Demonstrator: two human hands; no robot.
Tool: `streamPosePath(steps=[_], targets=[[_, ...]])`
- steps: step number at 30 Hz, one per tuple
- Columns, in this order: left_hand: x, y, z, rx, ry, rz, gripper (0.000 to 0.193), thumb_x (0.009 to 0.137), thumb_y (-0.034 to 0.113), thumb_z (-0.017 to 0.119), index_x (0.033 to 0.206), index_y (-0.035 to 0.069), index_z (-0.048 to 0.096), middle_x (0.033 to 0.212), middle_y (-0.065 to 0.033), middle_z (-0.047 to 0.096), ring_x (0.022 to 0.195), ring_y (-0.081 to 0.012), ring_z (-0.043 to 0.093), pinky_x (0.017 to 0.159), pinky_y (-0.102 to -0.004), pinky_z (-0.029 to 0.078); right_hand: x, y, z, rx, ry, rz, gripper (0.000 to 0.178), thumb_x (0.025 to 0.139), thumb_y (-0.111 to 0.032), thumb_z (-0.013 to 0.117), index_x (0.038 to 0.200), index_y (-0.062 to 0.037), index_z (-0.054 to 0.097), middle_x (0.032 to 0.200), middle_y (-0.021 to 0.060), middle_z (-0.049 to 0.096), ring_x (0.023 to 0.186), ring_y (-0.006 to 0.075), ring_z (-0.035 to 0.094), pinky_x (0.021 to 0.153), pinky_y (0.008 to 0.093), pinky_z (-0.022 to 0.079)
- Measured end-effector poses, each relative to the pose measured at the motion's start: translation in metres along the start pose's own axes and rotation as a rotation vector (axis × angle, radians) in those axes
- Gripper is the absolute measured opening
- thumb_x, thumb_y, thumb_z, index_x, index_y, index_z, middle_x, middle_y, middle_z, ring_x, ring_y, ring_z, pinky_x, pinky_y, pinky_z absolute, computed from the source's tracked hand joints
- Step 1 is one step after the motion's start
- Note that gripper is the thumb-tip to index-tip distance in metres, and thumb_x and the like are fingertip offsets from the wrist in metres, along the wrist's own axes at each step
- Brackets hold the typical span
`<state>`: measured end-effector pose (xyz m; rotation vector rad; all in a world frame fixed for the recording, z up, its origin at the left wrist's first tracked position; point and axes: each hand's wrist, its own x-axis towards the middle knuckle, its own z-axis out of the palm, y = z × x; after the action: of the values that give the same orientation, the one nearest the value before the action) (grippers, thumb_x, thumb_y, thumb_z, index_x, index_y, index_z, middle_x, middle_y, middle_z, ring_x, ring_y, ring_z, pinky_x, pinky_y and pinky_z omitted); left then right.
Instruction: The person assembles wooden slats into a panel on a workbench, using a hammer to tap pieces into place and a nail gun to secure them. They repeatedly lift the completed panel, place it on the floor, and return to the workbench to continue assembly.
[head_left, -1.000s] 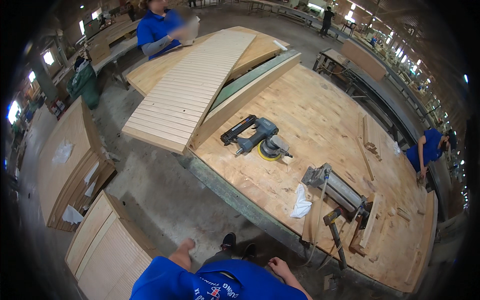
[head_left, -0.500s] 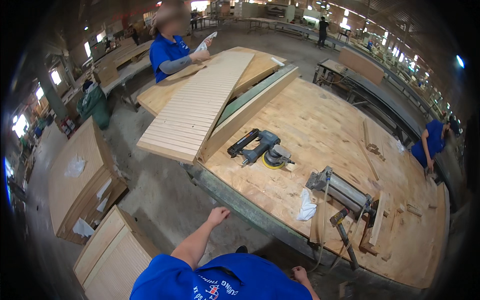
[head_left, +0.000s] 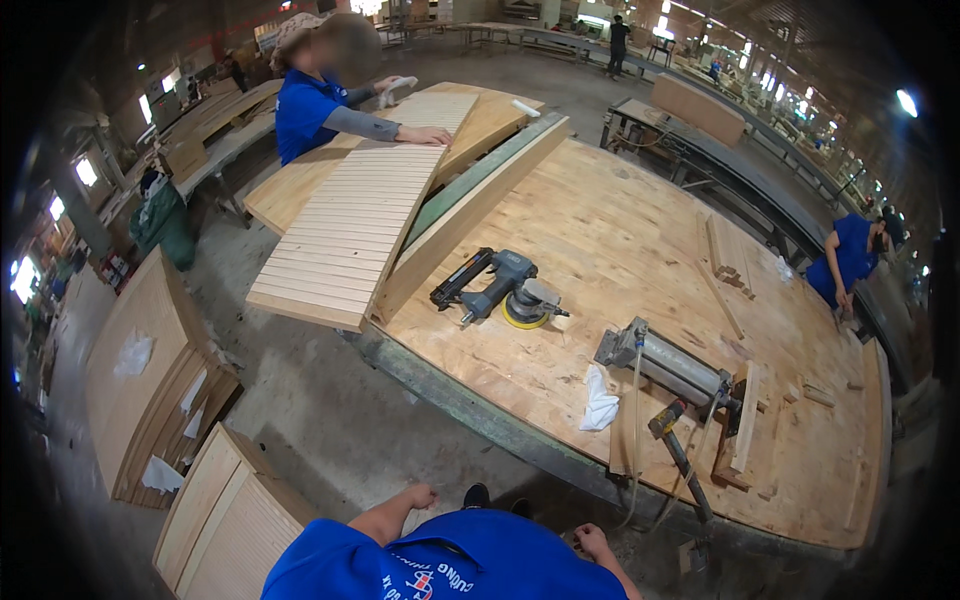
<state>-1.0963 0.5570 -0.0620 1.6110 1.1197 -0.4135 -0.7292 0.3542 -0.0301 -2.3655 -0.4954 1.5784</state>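
My left hand (head_left: pixel 422 496) hangs low in front of my body, its fingers loosely curled with nothing seen in them. Lower right, my right hand (head_left: pixel 592 541) is also loosely closed beside the near edge of the workbench, and I see nothing in it. Neither hand touches the bench (head_left: pixel 560 230). On its top lie a nail gun (head_left: pixel 496 285), a round sander (head_left: pixel 533 305) with a yellow rim, a white cloth (head_left: pixel 599 400), a metal cylinder (head_left: pixel 680 365) and a hammer (head_left: pixel 680 450). A grooved wooden panel (head_left: pixel 345 225) lies tilted across the bench's far left end.
A co-worker (head_left: pixel 305 110) in blue at the far left rests one hand on the panel and holds a white cloth in the other. Stacked curved wooden panels (head_left: pixel 135 380) stand on the floor to my left. Another person (head_left: pixel 845 260) works at the right. Wood strips (head_left: pixel 728 260) lie on the bench.
My left hand has drawn back from near the bench edge toward my body. The co-worker has leaned over and put a hand on the grooved panel. My view has shifted slightly.
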Motion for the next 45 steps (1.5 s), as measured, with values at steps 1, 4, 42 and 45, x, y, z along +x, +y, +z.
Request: streamPosePath(steps=[1, 4, 42, 45], targets=[[0.005, 0.01, -0.004, -0.002, -0.004, 0.069, 0.022, 0.077, 0.013, 0.047, 0.084, 0.006, 0.067, 0.08, -0.0085, 0.067, 0.072, -0.0195, 0.064, 0.067, -0.0343, 0.049, 0.002, 0.005, -0.003, -0.011, 0.015, 0.004, 0.019, 0.09, -0.018, 0.048, 0.097, -0.0028, 0.057, 0.086, 0.0095, 0.062, 0.075, 0.0181, 0.062, 0.061, 0.0325, 0.049], [0.012, 0.03, -0.021, 0.06, 0.111, 0.214, 0.022, 0.075, 0.014, 0.048, 0.085, 0.008, 0.067, 0.078, -0.0088, 0.066, 0.071, -0.0198, 0.063, 0.066, -0.0347, 0.049, 0.005, 0.003, -0.003, -0.027, 0.016, 0.014, 0.019, 0.089, -0.018, 0.049, 0.096, -0.0025, 0.058, 0.085, 0.0102, 0.063, 0.073, 0.0191, 0.062, 0.059, 0.0319, 0.05], [0.002, 0.161, 0.145, 0.808, -0.1, 0.354, 0.025, 0.075, 0.028, 0.057, 0.089, 0.008, 0.066, 0.088, -0.015, 0.065, 0.084, -0.0333, 0.061, 0.075, -0.0407, 0.048, -0.11, 0.305, 0.005, 1.042, 0.428, -0.058, 0.021, 0.088, -0.018, 0.047, 0.104, -0.0057, 0.053, 0.084, 0.0118, 0.062, 0.065, 0.0204, 0.063, 0.052, 0.0309, 0.049], [0.007, 0.25, 0.228, 0.904, -0.179, 0.535, 0.02, 0.074, 0.021, 0.053, 0.085, 0.01, 0.065, 0.083, -0.0147, 0.064, 0.082, -0.0315, 0.061, 0.074, -0.0401, 0.048, -0.141, 0.453, 0.045, 0.98, 0.704, 0.099, 0.02, 0.085, -0.013, 0.046, 0.1, -0.0014, 0.054, 0.078, 0.0137, 0.061, 0.06, 0.0231, 0.061, 0.048, 0.0323, 0.047]])
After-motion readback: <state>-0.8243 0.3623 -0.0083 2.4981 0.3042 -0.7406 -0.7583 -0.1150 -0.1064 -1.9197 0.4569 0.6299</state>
